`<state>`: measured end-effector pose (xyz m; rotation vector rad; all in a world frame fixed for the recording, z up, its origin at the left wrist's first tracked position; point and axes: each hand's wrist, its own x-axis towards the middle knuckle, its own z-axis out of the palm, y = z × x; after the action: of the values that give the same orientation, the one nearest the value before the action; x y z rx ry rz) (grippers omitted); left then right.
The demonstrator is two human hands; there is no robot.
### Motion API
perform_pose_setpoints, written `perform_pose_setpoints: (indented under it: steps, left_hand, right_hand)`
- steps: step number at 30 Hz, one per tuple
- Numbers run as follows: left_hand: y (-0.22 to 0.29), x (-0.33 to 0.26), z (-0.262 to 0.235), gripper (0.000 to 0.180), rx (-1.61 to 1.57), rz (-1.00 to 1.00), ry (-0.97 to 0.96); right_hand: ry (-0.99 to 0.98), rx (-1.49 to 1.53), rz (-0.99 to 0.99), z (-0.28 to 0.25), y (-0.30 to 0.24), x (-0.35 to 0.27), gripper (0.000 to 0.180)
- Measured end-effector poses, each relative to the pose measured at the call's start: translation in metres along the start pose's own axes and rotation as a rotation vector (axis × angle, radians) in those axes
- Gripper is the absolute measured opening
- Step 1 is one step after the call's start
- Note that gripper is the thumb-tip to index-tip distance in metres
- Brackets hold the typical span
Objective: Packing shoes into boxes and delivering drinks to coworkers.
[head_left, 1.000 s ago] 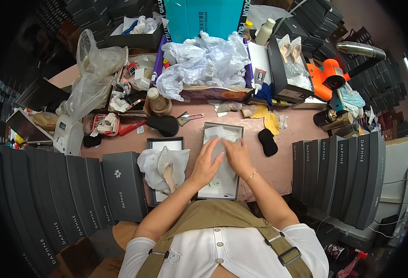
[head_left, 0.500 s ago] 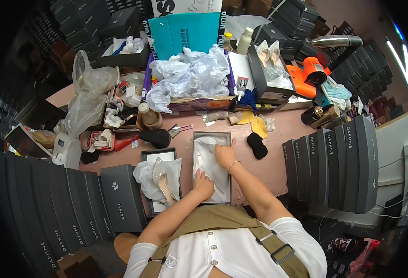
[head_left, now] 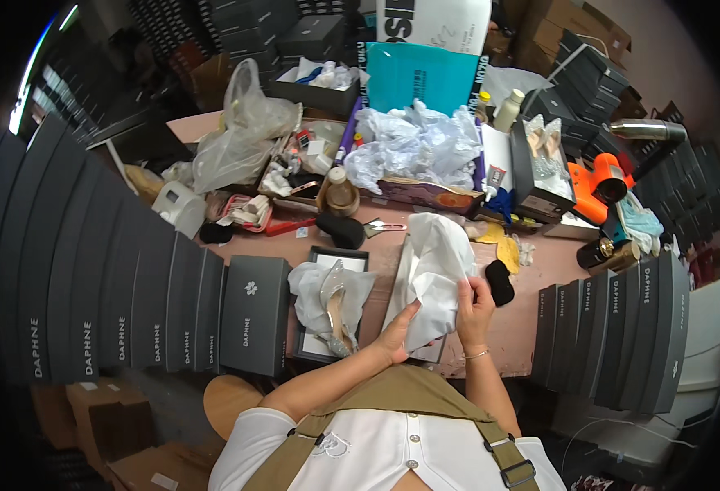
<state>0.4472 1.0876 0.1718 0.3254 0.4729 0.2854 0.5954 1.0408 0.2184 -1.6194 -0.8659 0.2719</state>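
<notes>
Pink tabletop (head_left: 517, 331), flanked by dark grey shoeboxes (head_left: 122, 270) at frame left and right; brown cartons (head_left: 110, 417) lower left. White tissue paper (head_left: 440, 266), just right of centre, over an open shoebox (head_left: 395, 299): matte, creased, bulging. Long axis near vertical, rounded end toward upper edge. Grip: left hand (head_left: 397, 334) and right hand (head_left: 475, 311) both closed on its lower sides.

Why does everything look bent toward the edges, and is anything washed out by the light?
Head view: the fisheye lens darkens the corners and bends the row of grey boxes at left; head view: the light strip at upper left glares white; head view: the white paper in both hands is bright, yet its folds show.
</notes>
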Motion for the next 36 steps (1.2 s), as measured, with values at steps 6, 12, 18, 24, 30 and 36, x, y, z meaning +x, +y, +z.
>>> perform_pose_setpoints:
  steps: [6, 12, 18, 24, 30, 36]
  left_hand:
    - [0.011, -0.034, -0.014, 0.071, -0.186, 0.233, -0.015]
    - [0.032, -0.065, -0.038, 0.087, 0.327, 0.308, 0.011]
    - [0.077, -0.091, -0.037, 0.092, 0.884, 0.011, -0.112]
    - [0.056, -0.118, -0.050, 0.075, 0.226, 0.262, -0.154]
    - [0.075, -0.077, -0.068, 0.018, 0.122, 0.546, 0.354]
    - [0.127, -0.042, 0.023, 0.019, 0.836, 1.163, 0.282]
  right_hand:
    - [-0.540, -0.249, -0.604, 0.000, -0.060, -0.048, 0.010]
    - [-0.932, -0.243, -0.078, -0.069, -0.061, -0.026, 0.019]
    - [-1.151, -0.075, -0.151, -0.061, -0.083, 0.038, 0.069]
    - [-0.822, 0.637, 0.571, -0.068, -0.034, -0.004, 0.056]
    - [-0.511, 0.634, 0.473, -0.105, 0.000, -0.008, 0.058]
    - [-0.188, 0.082, 0.409, -0.152, -0.031, 0.009, 0.038]
